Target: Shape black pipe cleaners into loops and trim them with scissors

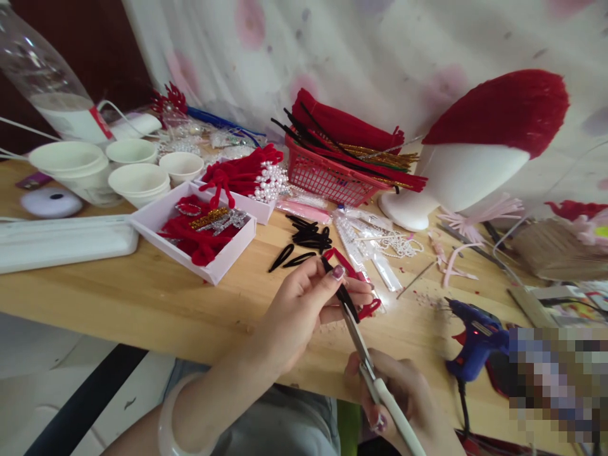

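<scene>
Between thumb and fingers, my left hand (297, 304) pinches a black fuzzy pipe cleaner piece (350, 305) above the table's front part. My right hand (408, 386) is wrapped round a pair of scissors (363, 358) with pale handles. The scissor blades point up and reach the lower end of the black piece; whether they cut into it I cannot tell. Just beyond my left fingers lie red pipe cleaner loops (369, 309), partly hidden by the hand. Several black pipe cleaner loops (311, 235) are piled on the wood behind my left hand.
A white box (228, 259) holds red pieces. Behind it are pearl-tipped red stems (270, 180) and a red basket (327, 174) of pipe cleaners. Paper cups (137, 180) stand left. At right are a blue glue gun (477, 332) and a white head form (465, 174) with red covering.
</scene>
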Tool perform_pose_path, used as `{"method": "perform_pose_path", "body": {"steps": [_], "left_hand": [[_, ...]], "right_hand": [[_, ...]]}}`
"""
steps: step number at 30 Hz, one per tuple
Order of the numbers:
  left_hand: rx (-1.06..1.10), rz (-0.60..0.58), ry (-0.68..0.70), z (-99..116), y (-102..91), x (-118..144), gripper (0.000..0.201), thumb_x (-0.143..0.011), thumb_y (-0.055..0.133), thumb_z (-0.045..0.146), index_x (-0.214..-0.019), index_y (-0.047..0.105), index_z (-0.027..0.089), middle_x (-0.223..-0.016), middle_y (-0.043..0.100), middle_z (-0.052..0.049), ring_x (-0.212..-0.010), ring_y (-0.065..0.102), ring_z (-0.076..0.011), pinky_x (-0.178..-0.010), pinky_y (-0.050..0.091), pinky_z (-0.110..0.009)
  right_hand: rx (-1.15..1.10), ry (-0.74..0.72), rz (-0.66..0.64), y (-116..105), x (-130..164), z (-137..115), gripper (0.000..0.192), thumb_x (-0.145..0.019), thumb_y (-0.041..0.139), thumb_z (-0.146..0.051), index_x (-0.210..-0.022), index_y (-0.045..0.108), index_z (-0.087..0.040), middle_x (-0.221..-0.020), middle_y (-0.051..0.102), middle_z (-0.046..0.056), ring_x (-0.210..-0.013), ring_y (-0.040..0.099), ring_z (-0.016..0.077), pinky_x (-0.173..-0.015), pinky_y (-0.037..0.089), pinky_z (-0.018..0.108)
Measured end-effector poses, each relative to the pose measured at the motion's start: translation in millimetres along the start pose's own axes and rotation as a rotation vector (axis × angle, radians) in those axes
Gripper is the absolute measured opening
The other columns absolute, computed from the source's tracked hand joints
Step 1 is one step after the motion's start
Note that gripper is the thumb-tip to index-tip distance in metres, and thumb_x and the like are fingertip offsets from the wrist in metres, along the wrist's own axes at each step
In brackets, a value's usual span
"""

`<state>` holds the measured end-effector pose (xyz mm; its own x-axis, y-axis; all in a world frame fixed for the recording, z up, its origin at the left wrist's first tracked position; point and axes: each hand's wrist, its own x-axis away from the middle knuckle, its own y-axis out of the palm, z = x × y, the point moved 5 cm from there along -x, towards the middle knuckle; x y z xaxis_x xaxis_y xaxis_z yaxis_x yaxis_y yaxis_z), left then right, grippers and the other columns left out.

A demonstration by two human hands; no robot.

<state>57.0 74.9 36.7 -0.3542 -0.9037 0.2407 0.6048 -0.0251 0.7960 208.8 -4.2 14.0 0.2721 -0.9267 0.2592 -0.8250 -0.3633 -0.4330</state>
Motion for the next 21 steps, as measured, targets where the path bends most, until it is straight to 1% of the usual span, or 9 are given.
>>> {"method": "perform_pose_path", "body": {"steps": [2,4,8,13,17,19,21], "left_hand": [[-0.018,-0.002,-0.002,0.2,-0.2,0.0,0.012,-0.095,0.059,0.016,-0.083,0.061,0.014,-0.077,0.077,-0.005,-0.071,0.074,-0.0132,-0.075,0.061,-0.029],[-0.024,0.000,-0.006,0.1,-1.2,-0.1,0.012,-0.095,0.059,0.016,-0.083,0.060,0.014,-0.077,0.077,-0.005,-0.072,0.074,-0.0141,-0.076,0.061,-0.031],[-0.040,-0.014,0.002,0.5,-2.8,0.1,0.010,-0.093,0.060,0.019,-0.084,0.059,0.016,-0.081,0.078,-0.007,-0.076,0.076,-0.0186,-0.079,0.061,-0.035],[-0.064,-0.028,0.011,0.3,-3.9,0.0,0.012,-0.091,0.064,0.024,-0.084,0.059,0.016,-0.085,0.079,-0.009,-0.080,0.076,-0.0204,-0.080,0.060,-0.035],[-0.068,-0.024,0.004,0.0,-6.2,-1.1,0.017,-0.087,0.070,0.029,-0.084,0.058,0.017,-0.084,0.079,-0.009,-0.081,0.077,-0.0229,-0.079,0.059,-0.036],[-0.066,-0.028,0.001,0.5,-6.9,-1.7,0.018,-0.086,0.071,0.029,-0.083,0.058,0.017,-0.083,0.079,-0.009,-0.080,0.076,-0.0228,-0.077,0.059,-0.036],[-0.062,-0.025,-0.001,1.1,-7.3,-2.0,0.018,-0.087,0.070,0.028,-0.082,0.057,0.017,-0.081,0.079,-0.008,-0.078,0.076,-0.0212,-0.074,0.058,-0.032]], "right_hand": [[0.015,0.013,0.004,-0.9,0.2,-1.7,0.074,-0.072,0.050,-0.090,-0.081,0.062,-0.018,-0.058,0.046,-0.002,-0.052,0.040,0.0127,-0.046,0.027,0.024],[0.025,0.007,0.009,-1.5,0.1,-3.7,0.075,-0.073,0.050,-0.090,-0.082,0.064,-0.017,-0.057,0.044,-0.003,-0.051,0.039,0.0121,-0.046,0.025,0.025],[0.033,0.016,0.005,-1.8,-0.9,-5.9,0.074,-0.073,0.050,-0.089,-0.081,0.064,-0.017,-0.056,0.042,-0.003,-0.050,0.037,0.0114,-0.045,0.022,0.025],[0.073,0.018,-0.004,-2.7,-2.1,-7.7,0.072,-0.074,0.052,-0.088,-0.080,0.064,-0.017,-0.054,0.044,-0.003,-0.050,0.037,0.0118,-0.047,0.023,0.025],[0.104,0.012,0.016,-4.6,-2.2,-7.4,0.072,-0.074,0.053,-0.087,-0.081,0.066,-0.017,-0.055,0.044,-0.003,-0.050,0.037,0.0120,-0.046,0.024,0.026],[0.099,0.020,0.012,-4.6,-2.1,-7.4,0.072,-0.073,0.053,-0.088,-0.081,0.066,-0.017,-0.054,0.045,-0.003,-0.049,0.038,0.0118,-0.045,0.024,0.025],[0.084,0.027,0.007,-4.3,-2.0,-8.4,0.072,-0.073,0.053,-0.087,-0.082,0.067,-0.017,-0.054,0.046,-0.003,-0.048,0.040,0.0121,-0.044,0.025,0.025]]}}
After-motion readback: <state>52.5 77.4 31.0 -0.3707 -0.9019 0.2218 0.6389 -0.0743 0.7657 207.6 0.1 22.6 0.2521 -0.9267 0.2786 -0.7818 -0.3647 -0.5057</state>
